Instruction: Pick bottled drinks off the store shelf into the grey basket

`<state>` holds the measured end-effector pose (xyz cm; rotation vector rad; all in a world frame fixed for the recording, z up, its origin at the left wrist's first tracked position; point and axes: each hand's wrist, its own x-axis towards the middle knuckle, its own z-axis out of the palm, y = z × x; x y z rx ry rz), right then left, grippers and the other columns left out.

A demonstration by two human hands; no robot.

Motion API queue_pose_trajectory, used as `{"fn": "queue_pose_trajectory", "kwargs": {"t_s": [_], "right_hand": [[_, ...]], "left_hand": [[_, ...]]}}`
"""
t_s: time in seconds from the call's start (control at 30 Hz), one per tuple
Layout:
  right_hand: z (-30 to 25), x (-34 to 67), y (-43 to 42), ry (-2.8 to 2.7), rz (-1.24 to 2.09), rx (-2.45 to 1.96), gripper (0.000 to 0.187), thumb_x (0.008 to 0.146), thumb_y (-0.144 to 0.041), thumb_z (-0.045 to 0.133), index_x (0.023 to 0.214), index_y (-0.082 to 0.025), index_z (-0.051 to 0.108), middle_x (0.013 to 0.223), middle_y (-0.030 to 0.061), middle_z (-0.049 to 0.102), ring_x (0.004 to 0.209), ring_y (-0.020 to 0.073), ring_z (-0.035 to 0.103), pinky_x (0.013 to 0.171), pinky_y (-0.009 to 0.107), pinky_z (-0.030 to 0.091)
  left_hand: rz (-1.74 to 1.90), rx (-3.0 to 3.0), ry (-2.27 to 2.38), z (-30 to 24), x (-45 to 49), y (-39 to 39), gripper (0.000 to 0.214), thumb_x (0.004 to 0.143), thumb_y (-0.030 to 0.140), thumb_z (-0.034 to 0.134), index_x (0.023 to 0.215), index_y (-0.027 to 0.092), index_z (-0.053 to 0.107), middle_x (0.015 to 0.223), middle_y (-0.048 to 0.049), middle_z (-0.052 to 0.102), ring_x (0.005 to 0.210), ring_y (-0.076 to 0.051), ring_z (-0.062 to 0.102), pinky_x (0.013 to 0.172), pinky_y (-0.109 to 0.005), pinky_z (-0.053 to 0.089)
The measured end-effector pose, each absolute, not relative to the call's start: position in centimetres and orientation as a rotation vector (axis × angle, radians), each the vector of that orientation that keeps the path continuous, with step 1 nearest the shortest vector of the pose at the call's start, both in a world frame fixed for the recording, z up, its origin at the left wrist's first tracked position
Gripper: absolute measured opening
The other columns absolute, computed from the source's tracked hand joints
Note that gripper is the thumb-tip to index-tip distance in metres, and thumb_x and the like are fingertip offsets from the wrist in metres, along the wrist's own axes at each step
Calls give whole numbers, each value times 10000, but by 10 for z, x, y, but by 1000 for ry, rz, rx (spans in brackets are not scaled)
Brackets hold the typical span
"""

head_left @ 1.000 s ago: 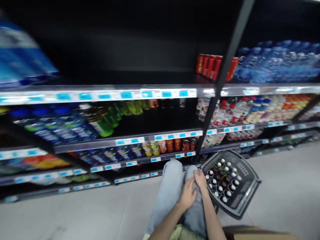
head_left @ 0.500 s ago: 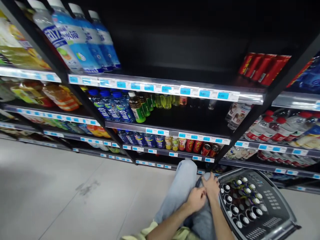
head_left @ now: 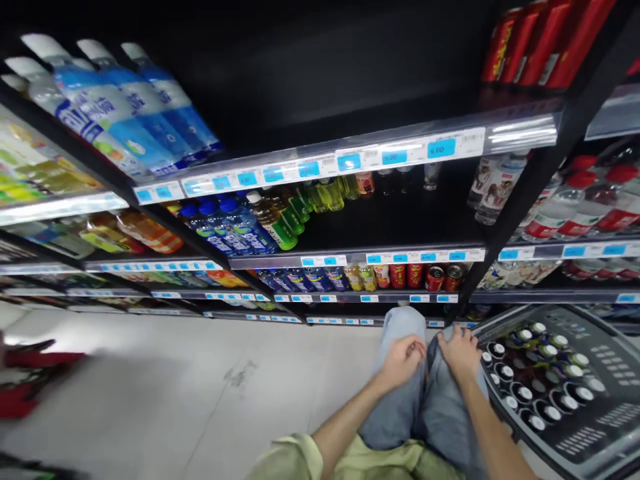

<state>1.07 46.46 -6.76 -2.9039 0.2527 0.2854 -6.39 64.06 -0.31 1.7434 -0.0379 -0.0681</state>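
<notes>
I am crouched in front of drink shelves with my knees in light blue jeans (head_left: 400,400) below me. My left hand (head_left: 403,359) rests on my left knee, its fingers curled against the cloth and holding nothing. My right hand (head_left: 459,352) lies on my right knee with its fingers spread over the denim. Just right of that hand sits a dark grey shopping basket (head_left: 600,427) filled with several small bottles (head_left: 530,373) with white caps.
Black shelves (head_left: 350,253) with blue price tags hold blue water bottles (head_left: 125,127), green tea bottles (head_left: 280,213) and red cans (head_left: 440,277). Red cartons (head_left: 540,40) stand on the top shelf at the right. A red object (head_left: 30,380) lies blurred at the left on the pale tiled floor.
The view has swung left and tilted. My hands, earlier one on the other at my knee, have parted, one on each knee. The basket now sits further right.
</notes>
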Motion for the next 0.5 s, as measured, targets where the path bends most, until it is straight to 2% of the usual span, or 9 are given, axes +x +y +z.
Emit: {"fn": "queue_pose_trajectory", "kwargs": {"t_s": [0.07, 0.13, 0.33, 0.4, 0.5], "right_hand": [[-68, 8, 466, 240, 255, -2906, 598, 1059, -498, 437, 1500, -115, 568, 1455, 255, 582, 1311, 427, 574, 982, 541, 518], [-68, 6, 467, 236, 218, -2899, 581, 1055, -485, 452, 1471, -104, 591, 1412, 263, 602, 1283, 430, 583, 967, 543, 516], [-73, 4, 473, 248, 143, -2878, 523, 1043, -446, 493, 1398, -88, 632, 1367, 264, 622, 1225, 421, 592, 931, 523, 502], [-74, 5, 474, 253, 158, -2872, 521, 1040, -447, 508, 1394, -87, 634, 1361, 260, 621, 1221, 417, 588, 919, 505, 496], [-74, 6, 474, 257, 151, -2870, 515, 1038, -448, 524, 1397, -96, 637, 1375, 257, 613, 1227, 407, 579, 919, 489, 479]], "left_hand": [[62, 1805, -65, 27, -44, 676, 107, 862, 219, 590, 876, 177, 688, 756, -16, 711, 609, -125, 645, 655, -256, 526], [154, 1828, -70, 63, -17, 714, 104, 870, 250, 602, 858, 181, 679, 749, -13, 706, 588, -121, 642, 621, -248, 517], [522, 1689, 20, 173, 95, 813, 133, 790, 294, 606, 876, 196, 635, 716, 11, 659, 531, -116, 584, 551, -236, 512], [568, 1777, 70, 202, 136, 842, 171, 764, 307, 624, 890, 193, 640, 758, -11, 673, 641, -144, 635, 596, -240, 542], [659, 2012, 204, 239, 186, 882, 251, 767, 290, 626, 995, 195, 667, 969, -53, 735, 922, -207, 697, 802, -322, 615]]}}
